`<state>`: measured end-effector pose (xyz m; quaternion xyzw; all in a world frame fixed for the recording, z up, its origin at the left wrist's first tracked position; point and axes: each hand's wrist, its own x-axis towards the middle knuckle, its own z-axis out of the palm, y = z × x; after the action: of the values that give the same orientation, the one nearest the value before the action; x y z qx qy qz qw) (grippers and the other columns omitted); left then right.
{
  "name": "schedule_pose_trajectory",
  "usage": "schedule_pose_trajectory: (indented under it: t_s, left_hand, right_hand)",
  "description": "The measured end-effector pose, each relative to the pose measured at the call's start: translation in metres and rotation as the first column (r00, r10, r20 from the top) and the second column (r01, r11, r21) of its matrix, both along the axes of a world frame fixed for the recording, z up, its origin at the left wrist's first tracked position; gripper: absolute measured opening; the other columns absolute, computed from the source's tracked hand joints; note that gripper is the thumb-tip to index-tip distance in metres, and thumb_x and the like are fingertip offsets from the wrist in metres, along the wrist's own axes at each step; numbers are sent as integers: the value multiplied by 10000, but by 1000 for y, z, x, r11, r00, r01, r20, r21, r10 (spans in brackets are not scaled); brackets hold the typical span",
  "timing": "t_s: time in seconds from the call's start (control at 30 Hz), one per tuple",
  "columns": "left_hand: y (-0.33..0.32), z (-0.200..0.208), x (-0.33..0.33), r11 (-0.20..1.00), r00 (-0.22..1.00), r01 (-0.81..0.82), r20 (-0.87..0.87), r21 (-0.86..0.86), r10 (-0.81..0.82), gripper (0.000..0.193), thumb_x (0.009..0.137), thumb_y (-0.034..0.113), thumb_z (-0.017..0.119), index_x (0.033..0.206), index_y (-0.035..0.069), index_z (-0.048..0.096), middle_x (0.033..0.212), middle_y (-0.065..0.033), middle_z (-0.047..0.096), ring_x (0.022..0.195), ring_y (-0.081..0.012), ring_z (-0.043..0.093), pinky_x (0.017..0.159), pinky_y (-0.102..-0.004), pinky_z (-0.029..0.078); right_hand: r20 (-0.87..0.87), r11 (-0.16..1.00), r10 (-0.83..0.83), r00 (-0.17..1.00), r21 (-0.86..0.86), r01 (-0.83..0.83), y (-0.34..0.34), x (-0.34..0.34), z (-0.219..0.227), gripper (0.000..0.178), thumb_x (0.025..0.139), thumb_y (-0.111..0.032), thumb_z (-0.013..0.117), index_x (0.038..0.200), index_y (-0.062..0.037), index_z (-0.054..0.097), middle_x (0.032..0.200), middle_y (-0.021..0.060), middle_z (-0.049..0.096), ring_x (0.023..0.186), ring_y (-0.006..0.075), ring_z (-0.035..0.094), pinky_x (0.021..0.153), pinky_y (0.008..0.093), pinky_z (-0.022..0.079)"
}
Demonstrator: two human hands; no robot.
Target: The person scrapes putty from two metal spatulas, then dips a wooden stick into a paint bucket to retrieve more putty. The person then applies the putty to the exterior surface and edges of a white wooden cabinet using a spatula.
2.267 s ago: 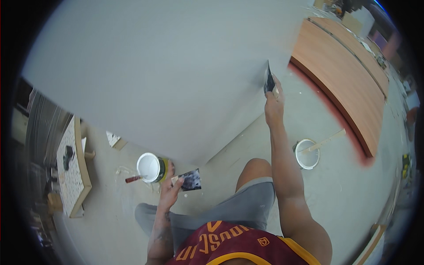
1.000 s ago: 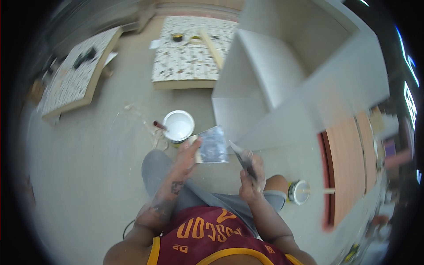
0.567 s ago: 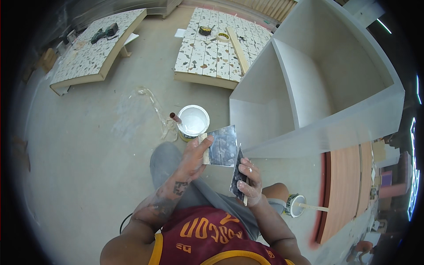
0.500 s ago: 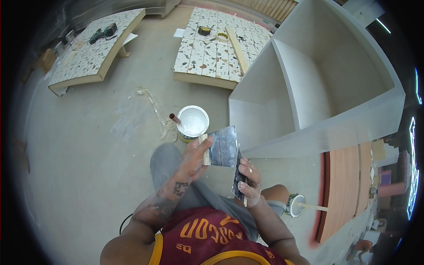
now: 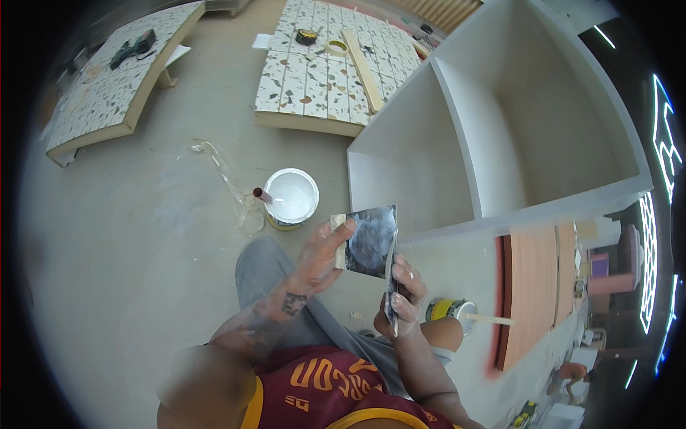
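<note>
My left hand (image 5: 323, 252) is closed on the pale edge strip of a flat, square putty scraper (image 5: 371, 242), its dark blade smeared with white. My right hand (image 5: 404, 294) grips a second scraper (image 5: 391, 280), seen nearly edge-on, its blade touching or almost touching the right side of the first. Just beyond my left hand stands a bucket (image 5: 305, 196) of white paste, with a brown handle (image 5: 261, 194) leaning out over its left rim. The open, two-compartment white cabinet (image 5: 466, 136) is close by at the right.
Two terrazzo-patterned panels (image 5: 300, 93) lie ahead; a tape measure (image 5: 306, 36), tape roll (image 5: 336, 48) and wooden strip (image 5: 363, 70) rest on the nearer one. A power drill (image 5: 133, 48) sits on the left panel. Another bucket (image 5: 446, 309) with a stick stands beside my right knee.
The two scrapers have shifted slightly right. The left blade has turned and shows more white smears, and the right one now stands closer to upright. The view has swung a little to the right.
</note>
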<state>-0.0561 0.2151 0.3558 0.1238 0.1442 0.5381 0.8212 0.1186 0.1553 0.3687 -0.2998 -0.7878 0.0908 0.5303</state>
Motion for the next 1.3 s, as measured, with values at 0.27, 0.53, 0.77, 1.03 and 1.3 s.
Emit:
schedule_pose_trajectory:
  t_s: [0.27, 0.53, 0.77, 1.03, 1.3]
  left_hand:
    - [-2, -22, 9, 991, 982, 80, -161, -103, -96, 216, 1009, 172, 600, 1175, 34, 591, 1040, -35, 653, 930, -116, 654, 782, -284, 553]
    - [2, -41, -29, 990, 902, -135, -417, -29, 111, 302, 1024, 279, 590, 1159, 10, 595, 987, -13, 654, 855, -94, 636, 726, -274, 545]
    - [-15, -30, -41, 866, 445, -283, -743, 413, 500, 394, 1024, 361, 589, 1133, -13, 646, 883, 48, 611, 729, -31, 487, 631, -241, 430]
    - [-86, -9, 7, 798, -116, 6, -792, 603, 600, 384, 1018, 338, 588, 1091, -27, 678, 694, -50, 644, 643, -104, 568, 603, -278, 463]
    - [-163, -38, 37, 924, -366, 198, -850, 326, 378, 403, 1056, 315, 513, 817, -1, 583, 661, 1, 497, 636, -74, 438, 566, -270, 385]
  right_hand:
    - [191, 984, -133, 973, -96, 153, -12, 18, -30, 467, 799, -39, 787, 1206, -240, 678, 1308, 116, 564, 1159, 378, 557, 934, 451, 522]
    - [227, 790, -314, 922, -476, 387, -39, 38, -92, 526, 853, 144, 520, 1340, -50, 479, 1311, 183, 571, 1205, 326, 574, 1027, 420, 462]
    - [-670, 285, -448, 591, -734, -616, -35, 0, -111, 380, 962, 2, 552, 1334, -52, 493, 1249, 77, 620, 1146, 199, 611, 1009, 392, 478]
    - [-831, 263, -359, 424, -526, -808, -31, 2, -117, 319, 969, -153, 606, 1244, -5, 545, 1104, 57, 612, 985, 139, 592, 847, 313, 471]
    - [-842, 243, -236, 485, -535, -809, -34, 90, -176, 208, 898, -141, 699, 1084, -69, 641, 967, 13, 642, 884, 104, 609, 771, 286, 484]
